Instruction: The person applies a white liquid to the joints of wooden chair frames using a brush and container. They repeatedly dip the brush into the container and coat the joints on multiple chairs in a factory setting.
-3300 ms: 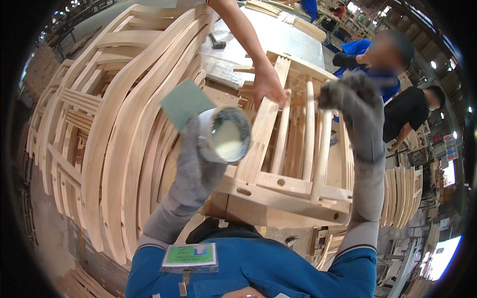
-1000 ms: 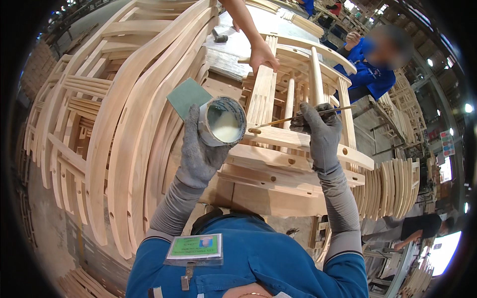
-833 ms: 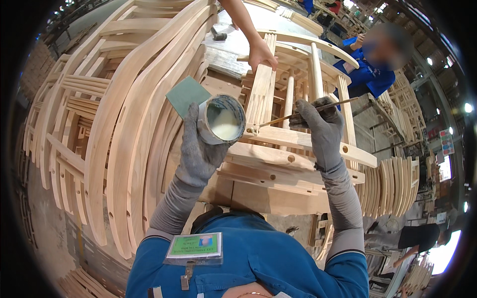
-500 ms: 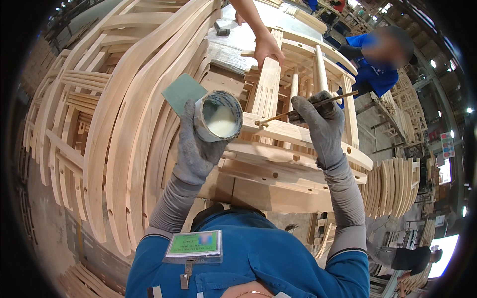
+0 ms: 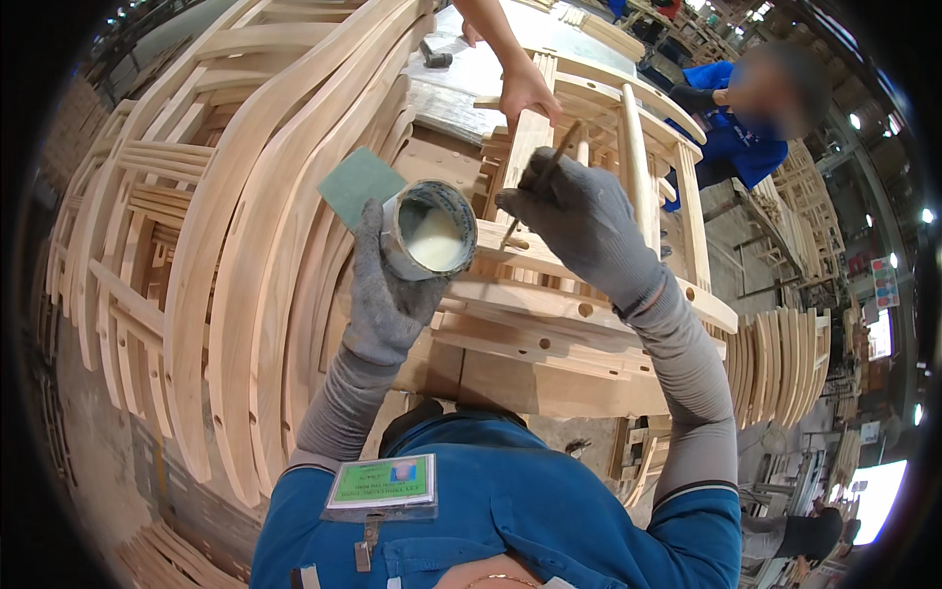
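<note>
Gripping a cup [image 5: 429, 224] of pale liquid in the head view, the left hand [image 5: 383, 306] is holding it beside a wooden frame [image 5: 538, 255]. With its grip closed, the right hand [image 5: 589, 214] is pinching a thin stick [image 5: 568, 143], pointing down at the frame. A co-worker's hand [image 5: 528, 93] is resting there too.

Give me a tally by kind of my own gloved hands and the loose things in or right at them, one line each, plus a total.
Gloved hands, the left hand and the right hand: 2
Round container in the left hand: 1
Green square sheet at the left hand: 1
Thin stick in the right hand: 1
Total: 5
</note>
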Tool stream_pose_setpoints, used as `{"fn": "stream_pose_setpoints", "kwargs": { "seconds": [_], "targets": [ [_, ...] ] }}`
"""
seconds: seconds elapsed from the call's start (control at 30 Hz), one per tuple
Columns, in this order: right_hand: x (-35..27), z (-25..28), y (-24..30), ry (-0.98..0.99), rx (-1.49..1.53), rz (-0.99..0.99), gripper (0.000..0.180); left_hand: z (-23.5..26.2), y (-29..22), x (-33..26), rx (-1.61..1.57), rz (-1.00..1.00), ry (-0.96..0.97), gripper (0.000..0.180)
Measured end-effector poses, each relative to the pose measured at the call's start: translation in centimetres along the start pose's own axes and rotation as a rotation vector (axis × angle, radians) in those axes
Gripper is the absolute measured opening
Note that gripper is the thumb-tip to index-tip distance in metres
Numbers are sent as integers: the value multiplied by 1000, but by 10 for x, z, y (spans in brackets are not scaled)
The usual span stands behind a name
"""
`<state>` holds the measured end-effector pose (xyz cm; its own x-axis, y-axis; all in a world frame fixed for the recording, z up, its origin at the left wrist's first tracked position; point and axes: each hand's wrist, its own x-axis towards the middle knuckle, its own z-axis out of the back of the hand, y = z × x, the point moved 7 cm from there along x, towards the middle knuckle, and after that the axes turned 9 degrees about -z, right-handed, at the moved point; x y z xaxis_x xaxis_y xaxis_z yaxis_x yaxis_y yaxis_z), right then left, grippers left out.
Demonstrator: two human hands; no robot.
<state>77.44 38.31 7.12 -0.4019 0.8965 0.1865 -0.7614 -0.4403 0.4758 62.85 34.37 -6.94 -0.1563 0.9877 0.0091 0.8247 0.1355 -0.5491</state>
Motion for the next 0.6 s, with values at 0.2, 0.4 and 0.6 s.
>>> {"fn": "stream_pose_setpoints", "kwargs": {
  "seconds": [0.2, 0.4, 0.6],
  "targets": [
    [0, 3, -10, 28, 62, -111, 17, 5, -4, -1, 23, -32, -15, 51],
    [6, -5, -13, -29, 227, -112, 25, 1, -1, 2, -47, 53, 47, 51],
    [-5, 3, -12, -15, 119, -167, 22, -2, -2, 2, -263, 133, 89, 50]
  ]
}}
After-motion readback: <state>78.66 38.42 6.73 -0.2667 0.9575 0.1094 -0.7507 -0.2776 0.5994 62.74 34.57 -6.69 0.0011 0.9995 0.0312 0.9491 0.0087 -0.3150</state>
